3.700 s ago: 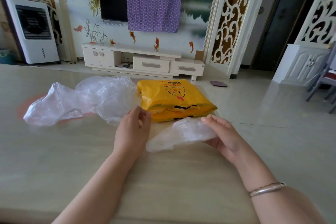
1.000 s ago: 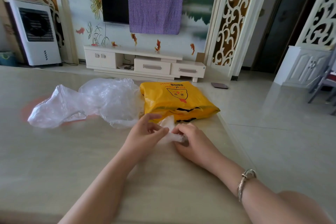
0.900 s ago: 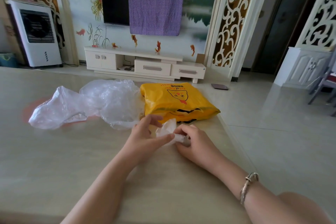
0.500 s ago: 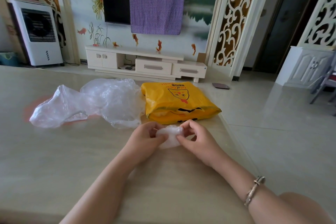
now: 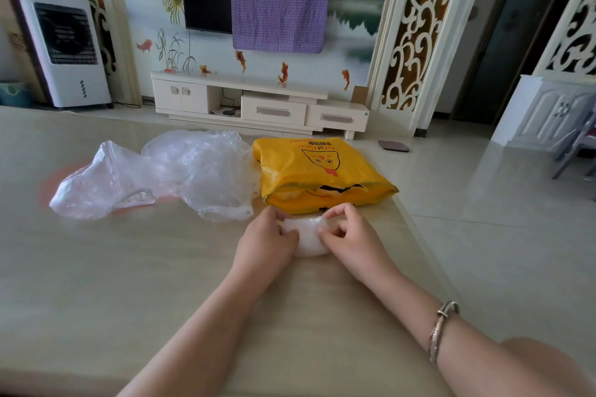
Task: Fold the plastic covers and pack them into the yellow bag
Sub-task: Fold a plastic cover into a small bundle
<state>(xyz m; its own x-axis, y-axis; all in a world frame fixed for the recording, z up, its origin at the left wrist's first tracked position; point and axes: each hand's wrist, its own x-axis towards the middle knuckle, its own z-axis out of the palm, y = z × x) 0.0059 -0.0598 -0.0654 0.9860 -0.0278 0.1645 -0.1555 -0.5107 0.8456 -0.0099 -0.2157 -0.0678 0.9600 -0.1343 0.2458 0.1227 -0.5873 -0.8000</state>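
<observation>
A small folded clear plastic cover (image 5: pixel 308 238) lies on the table just in front of the yellow bag (image 5: pixel 317 174). My left hand (image 5: pixel 266 242) pinches its left side and my right hand (image 5: pixel 350 237) pinches its right side, with curled fingers on its top edge. The yellow bag lies flat with its open mouth facing me, something pale showing inside. Left of the bag sit two loose crumpled clear covers, one large (image 5: pixel 206 171) and one further left (image 5: pixel 100 184).
The beige table (image 5: pixel 129 284) ends at its right edge (image 5: pixel 422 245) close to my right hand; tiled floor lies beyond. A TV stand (image 5: pixel 258 103) and an air cooler (image 5: pixel 64 45) stand far behind the table.
The cover went from a long strip between my hands to a small compact bundle. Both hands came together on it and shifted slightly toward the bag's mouth.
</observation>
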